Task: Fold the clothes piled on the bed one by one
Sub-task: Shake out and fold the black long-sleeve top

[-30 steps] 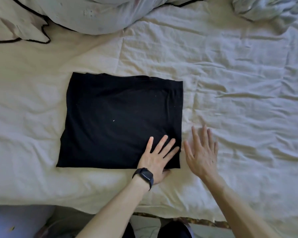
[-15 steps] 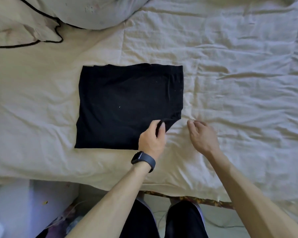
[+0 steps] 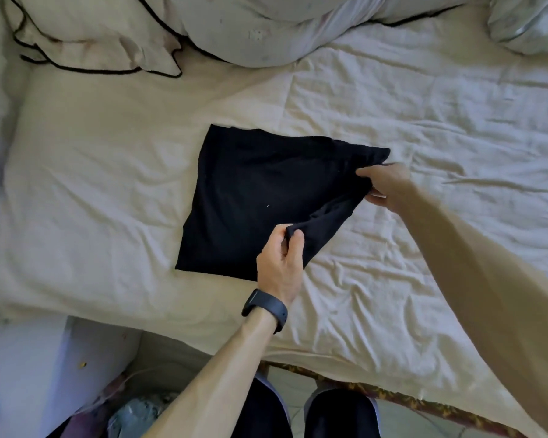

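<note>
Both hands (image 3: 329, 222) pinch the black garment's (image 3: 253, 197) right edge.

The left hand (image 3: 279, 263) reached up from below on a bare forearm, thumb and forefinger pinching the near right corner of the black garment (image 3: 260, 197). The right hand (image 3: 388, 188), on an arm stretched in from the lower right, gripped the garment's far right edge; its fingers (image 3: 376, 195) seemed curled under the cloth, partly hidden.
</note>
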{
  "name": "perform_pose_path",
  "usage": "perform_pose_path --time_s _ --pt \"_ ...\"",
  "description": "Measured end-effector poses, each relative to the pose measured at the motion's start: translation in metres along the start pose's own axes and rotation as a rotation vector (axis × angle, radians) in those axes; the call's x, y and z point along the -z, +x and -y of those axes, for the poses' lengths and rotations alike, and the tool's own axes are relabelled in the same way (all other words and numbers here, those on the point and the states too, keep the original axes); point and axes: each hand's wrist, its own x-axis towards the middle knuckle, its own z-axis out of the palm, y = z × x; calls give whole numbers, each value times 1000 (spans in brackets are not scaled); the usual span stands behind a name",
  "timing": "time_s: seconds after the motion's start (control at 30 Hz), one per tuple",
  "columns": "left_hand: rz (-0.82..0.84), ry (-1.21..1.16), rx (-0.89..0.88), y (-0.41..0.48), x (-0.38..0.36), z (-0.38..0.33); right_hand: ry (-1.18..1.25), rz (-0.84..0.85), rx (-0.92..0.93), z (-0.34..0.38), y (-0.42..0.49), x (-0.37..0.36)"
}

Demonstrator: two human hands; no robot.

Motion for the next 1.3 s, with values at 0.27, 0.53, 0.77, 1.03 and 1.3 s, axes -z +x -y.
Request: perform_pose_path --time_s 0.27,0.53,0.77,1.03,1.3 --pt "-249 -234 204 1 83 24 -162 -70 184 59 -31 -94" --pt "-311 -17 506 37 169 98 -607 34 258 67 -43 -260" --pt "-59 180 570 64 192 122 -735 -113 217 69 -36 -311" --pt "49 486 343 81 205 101 -135 167 320 42 -79 -300" --pt "249 927 -605 135 139 56 -316 -397 354 -77 -118 -205"
